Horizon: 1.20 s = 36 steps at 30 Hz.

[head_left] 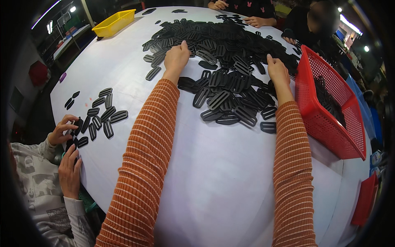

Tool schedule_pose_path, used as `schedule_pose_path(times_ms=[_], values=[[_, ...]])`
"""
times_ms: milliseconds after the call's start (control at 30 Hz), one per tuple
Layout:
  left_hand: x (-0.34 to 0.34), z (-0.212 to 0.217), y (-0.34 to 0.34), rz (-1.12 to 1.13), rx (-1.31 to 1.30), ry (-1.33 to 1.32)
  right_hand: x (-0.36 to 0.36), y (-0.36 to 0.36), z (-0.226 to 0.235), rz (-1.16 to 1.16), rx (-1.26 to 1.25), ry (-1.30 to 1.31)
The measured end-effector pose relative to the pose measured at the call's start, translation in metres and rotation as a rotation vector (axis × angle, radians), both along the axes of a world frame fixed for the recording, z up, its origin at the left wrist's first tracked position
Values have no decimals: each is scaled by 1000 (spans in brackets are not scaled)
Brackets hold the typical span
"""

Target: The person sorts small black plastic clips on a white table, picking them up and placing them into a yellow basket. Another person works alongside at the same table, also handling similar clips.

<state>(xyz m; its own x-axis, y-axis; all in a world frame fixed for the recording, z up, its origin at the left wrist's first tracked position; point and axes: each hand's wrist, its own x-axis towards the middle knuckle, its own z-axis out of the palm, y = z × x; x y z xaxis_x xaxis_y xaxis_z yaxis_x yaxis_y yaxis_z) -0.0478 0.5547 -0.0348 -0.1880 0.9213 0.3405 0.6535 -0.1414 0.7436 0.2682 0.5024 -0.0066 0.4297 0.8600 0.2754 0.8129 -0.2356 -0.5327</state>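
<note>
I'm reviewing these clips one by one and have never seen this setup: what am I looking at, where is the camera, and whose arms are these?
No machine here: a fisheye camera worn on a person's head looks down at that person's own arms in orange striped sleeves. The left hand and right hand both rest on a big heap of flat black plastic slotted buckles spread over a round white table. Whether either hand grips a piece cannot be told. A red mesh plastic basket with more buckles stands at the right, a yellow plastic tray at the far left. Another person's hands sort a small group of buckles at the left edge; others sit across.
</note>
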Motion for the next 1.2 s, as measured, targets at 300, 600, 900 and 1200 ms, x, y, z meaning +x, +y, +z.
schedule_pose_path(times_ms=[300,600,900,1200], values=[[44,-22,16,-141,-19,464,-38,38,-27,178,-153,-177],[65,-5,0,-520,-101,217,-45,41,-35,593,-7,103],[50,-1,-64,-627,-137,-38,-53,-24,-19,722,-88,229],[93,-5,-192,-282,-50,-261,-41,-125,-12,752,-66,229]])
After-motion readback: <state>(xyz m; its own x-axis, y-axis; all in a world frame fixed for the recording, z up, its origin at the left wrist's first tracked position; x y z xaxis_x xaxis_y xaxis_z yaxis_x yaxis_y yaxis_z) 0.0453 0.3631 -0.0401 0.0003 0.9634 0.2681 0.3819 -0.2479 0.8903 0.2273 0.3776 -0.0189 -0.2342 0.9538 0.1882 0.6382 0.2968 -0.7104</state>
